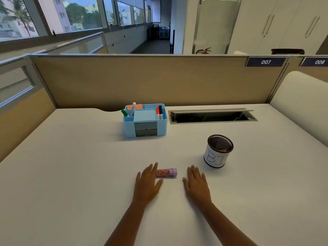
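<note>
My left hand (148, 181) lies flat on the white desk (71, 174), fingers straight. Its fingertips cover the left end of a small clear tube with a purple cap (167, 172) that lies on its side and holds pinkish bits. My right hand (196, 182) rests flat on the desk a little to the right of the tube, apart from it, holding nothing. A black mesh cup (218, 151) wrapped in white paper marked "BI" stands upright beyond my right hand.
A light blue desk organiser (145, 120) at the back centre holds markers and note pads. To its right is an open cable slot (212, 116) in the desk. Beige partition panels (150, 80) wall the desk at the back and left.
</note>
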A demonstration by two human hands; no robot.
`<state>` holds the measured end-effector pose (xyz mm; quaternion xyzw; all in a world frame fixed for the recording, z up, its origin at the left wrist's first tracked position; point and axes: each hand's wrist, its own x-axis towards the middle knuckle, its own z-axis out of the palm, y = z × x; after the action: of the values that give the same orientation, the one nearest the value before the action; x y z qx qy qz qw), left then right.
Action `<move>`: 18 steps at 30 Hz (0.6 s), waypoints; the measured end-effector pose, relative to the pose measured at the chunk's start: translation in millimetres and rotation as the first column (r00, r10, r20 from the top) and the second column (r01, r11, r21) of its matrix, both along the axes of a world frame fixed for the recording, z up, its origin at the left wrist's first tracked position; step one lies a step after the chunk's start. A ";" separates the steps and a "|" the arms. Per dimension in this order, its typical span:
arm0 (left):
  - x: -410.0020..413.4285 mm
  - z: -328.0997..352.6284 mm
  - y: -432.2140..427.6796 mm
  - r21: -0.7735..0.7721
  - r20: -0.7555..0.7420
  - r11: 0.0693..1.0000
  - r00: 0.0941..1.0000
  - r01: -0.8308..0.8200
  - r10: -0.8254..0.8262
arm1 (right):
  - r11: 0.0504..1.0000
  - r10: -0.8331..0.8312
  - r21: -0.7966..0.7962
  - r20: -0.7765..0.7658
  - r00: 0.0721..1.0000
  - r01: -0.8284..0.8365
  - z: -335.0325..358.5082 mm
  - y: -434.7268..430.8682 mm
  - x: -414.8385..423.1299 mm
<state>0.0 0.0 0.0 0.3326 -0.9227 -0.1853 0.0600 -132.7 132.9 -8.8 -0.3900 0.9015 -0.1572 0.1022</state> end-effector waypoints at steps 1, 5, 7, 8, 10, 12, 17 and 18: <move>-2.5 1.0 1.3 0.013 -0.046 1.000 0.999 0.007 -0.007 | 1.000 -0.009 -0.016 0.013 1.000 0.010 0.3 -0.4 0.3; -14.5 8.0 8.0 -0.026 -0.112 1.000 0.994 -0.002 -0.001 | 0.996 0.001 -0.089 0.135 0.991 0.011 5.2 -1.3 8.4; -18.3 11.3 12.8 -0.011 -0.132 1.000 0.991 -0.029 0.027 | 0.992 0.018 -0.128 0.178 0.984 0.005 5.8 -1.2 13.9; -19.7 11.8 14.9 0.027 -0.171 0.998 0.983 -0.063 0.067 | 0.988 0.029 -0.153 0.194 0.980 0.001 7.0 -1.1 16.3; -21.4 13.0 23.9 0.182 -0.284 0.974 0.942 -0.132 0.181 | 0.978 0.036 -0.209 0.256 0.966 0.019 7.9 -2.1 21.9; -23.0 15.1 34.8 0.337 -0.371 0.927 0.882 -0.163 0.290 | 0.951 0.012 -0.293 0.365 0.931 0.103 11.5 -4.6 27.3; -28.3 14.9 53.3 0.501 -0.431 0.861 0.836 -0.091 0.339 | 0.789 -0.034 -0.465 0.618 0.785 0.400 30.7 -16.7 32.8; -29.0 14.3 55.0 0.524 -0.431 0.849 0.839 -0.067 0.332 | 0.749 -0.013 -0.480 0.678 0.735 0.457 34.1 -18.5 31.6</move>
<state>-29.0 55.0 14.3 0.3738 -0.7552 -0.4851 0.2337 -101.0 114.4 25.4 -0.1988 0.7524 -0.5782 0.2450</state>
